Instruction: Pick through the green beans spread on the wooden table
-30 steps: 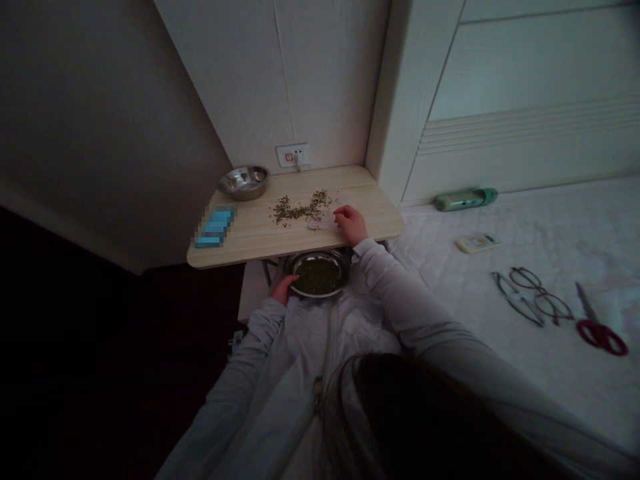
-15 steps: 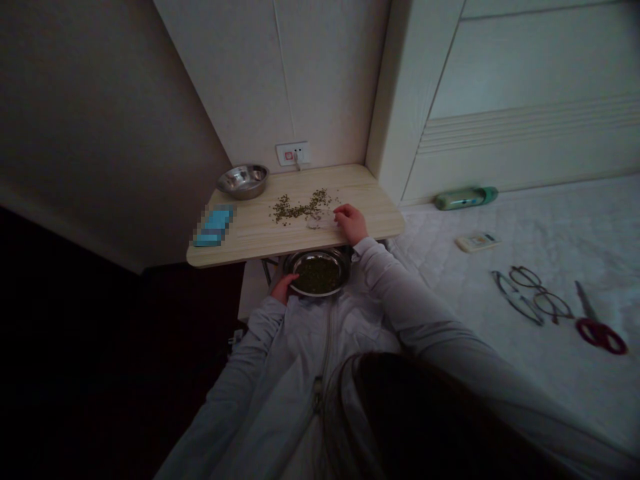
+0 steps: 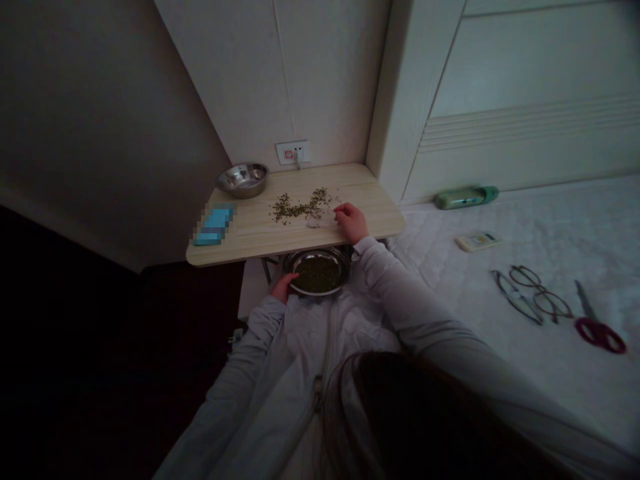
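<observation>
My left hand point(image 3: 283, 288) grips the left rim of a metal bowl point(image 3: 320, 291), thumb over the edge. Dark green grains point(image 3: 318, 273) fill much of that bowl, held at my lap just under the table's front edge. On the tabletop my right hand point(image 3: 351, 223) is closed, its fingers pinched on a pale, see-through utensil point(image 3: 321, 219) that looks like a spoon. The utensil's far end lies beside a scattered patch of small green grains point(image 3: 299, 211); its exact shape is blurred.
An unfilled-looking metal bowl point(image 3: 243, 181) and a blurred-out blue item point(image 3: 215, 225) stand left on the wooden table point(image 3: 255, 248). On the white bed point(image 3: 450, 280) lie a green bottle point(image 3: 465, 198), a pale box point(image 3: 478, 241), glasses point(image 3: 553, 305) and red-handled scissors point(image 3: 600, 335).
</observation>
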Available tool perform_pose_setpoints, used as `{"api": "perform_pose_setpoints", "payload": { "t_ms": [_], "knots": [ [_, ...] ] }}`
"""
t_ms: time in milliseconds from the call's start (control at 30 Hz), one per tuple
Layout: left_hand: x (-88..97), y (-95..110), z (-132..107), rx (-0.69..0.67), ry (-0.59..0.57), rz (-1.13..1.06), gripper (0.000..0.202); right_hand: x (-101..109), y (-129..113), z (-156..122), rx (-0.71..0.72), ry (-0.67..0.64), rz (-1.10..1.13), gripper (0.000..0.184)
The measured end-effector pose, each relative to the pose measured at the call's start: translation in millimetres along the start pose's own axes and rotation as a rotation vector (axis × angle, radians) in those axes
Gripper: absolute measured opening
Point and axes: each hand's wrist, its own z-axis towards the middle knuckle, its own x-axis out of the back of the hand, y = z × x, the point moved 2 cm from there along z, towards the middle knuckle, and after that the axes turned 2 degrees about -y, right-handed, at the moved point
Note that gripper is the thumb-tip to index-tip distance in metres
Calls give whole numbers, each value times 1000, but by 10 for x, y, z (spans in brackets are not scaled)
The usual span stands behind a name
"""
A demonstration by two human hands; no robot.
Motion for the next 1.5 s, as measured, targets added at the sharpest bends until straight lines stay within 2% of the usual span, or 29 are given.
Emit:
{"api": "perform_pose_setpoints", "payload": {
  "t_ms": [100, 233, 533, 867, 1267, 1500],
  "knots": [
    [-7, 12, -20, 27, 68, 22, 24, 4, -10, -4, 0, -3, -7, 19],
    [-17, 22, -40, 12, 95, 22, 24, 1, -3, 2, -2, -4, 7, 18],
    [9, -18, 25, 12, 40, -25, 19, -5, 11, 13, 8, 6, 7, 16],
    [-28, 3, -37, 14, 41, -39, 17, -5, 5, 4, -6, 4, 15, 17],
    [16, -20, -7, 15, 68, -22, 18, 2, -11, -9, -3, 0, 7, 17],
    [-14, -12, -29, 4, 33, -41, 15, -4, 7, -3, -1, 1, 6, 17]
  ]
}}
